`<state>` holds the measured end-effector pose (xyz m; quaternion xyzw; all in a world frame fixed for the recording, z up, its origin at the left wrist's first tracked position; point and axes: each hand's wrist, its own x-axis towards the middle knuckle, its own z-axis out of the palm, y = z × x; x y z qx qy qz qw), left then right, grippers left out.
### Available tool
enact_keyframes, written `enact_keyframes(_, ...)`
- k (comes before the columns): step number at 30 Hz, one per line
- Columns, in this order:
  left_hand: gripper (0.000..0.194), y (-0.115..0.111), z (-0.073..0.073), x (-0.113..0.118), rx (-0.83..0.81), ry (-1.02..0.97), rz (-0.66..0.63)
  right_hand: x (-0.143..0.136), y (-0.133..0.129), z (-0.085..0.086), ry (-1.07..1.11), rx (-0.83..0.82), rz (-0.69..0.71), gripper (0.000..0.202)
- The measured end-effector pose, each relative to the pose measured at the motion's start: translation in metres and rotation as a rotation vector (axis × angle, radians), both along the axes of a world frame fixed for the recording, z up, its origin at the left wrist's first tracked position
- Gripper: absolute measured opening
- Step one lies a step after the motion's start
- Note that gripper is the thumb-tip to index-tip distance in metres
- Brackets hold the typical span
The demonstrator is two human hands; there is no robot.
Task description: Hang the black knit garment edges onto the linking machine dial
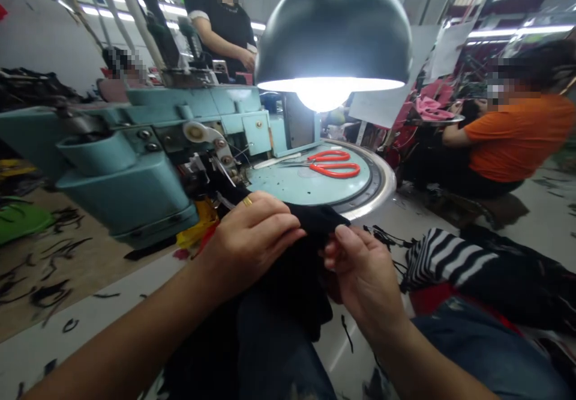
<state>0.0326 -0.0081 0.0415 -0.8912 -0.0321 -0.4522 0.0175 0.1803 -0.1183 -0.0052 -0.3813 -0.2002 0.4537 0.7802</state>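
Observation:
Black fabric (292, 286) hangs between my hands and drapes down over my lap. My left hand (252, 238), with a ring on one finger, is closed on its upper edge, close to the sewing head of a teal machine (243, 103). Farther right, my right hand (360, 262) pinches the fabric's edge between thumb and fingers. The edge between them runs along the front of the machine's round plate (292, 190). On that plate lie red-handled scissors (335, 169), apart from both hands. The fabric's far left end is hidden near the machine's mechanism.
A lit lamp (333, 34) hangs low over the plate. Striped and black garments (454, 259) are heaped at my right. Dark scraps (51, 292) litter the floor at left. A person in orange (517, 136) sits at right; another person (225, 28) stands behind the machine.

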Motion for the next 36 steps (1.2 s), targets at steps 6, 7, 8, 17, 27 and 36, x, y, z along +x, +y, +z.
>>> enact_keyframes(6,0.015,-0.004,0.0,0.001,-0.04,0.007,0.012,0.003,0.001,0.0,0.011,0.01,-0.01,0.03)
enact_keyframes(7,0.015,-0.005,-0.001,0.002,-0.008,-0.004,0.027,0.003,0.001,0.0,0.019,0.007,-0.015,0.03)
enact_keyframes(8,0.017,-0.006,-0.002,0.002,0.026,-0.01,0.035,0.003,0.001,0.0,0.022,0.006,-0.017,0.03)
enact_keyframes(17,0.017,-0.006,0.0,0.011,0.078,0.027,-0.026,0.007,0.0,-0.001,0.043,0.008,-0.039,0.03)
enact_keyframes(27,0.015,-0.013,0.003,0.02,0.042,0.059,-0.025,0.011,0.002,-0.001,0.071,0.024,-0.009,0.032)
enact_keyframes(36,0.014,-0.012,0.007,0.019,-0.085,0.063,-0.043,0.017,0.002,-0.002,0.235,0.086,0.14,0.024)
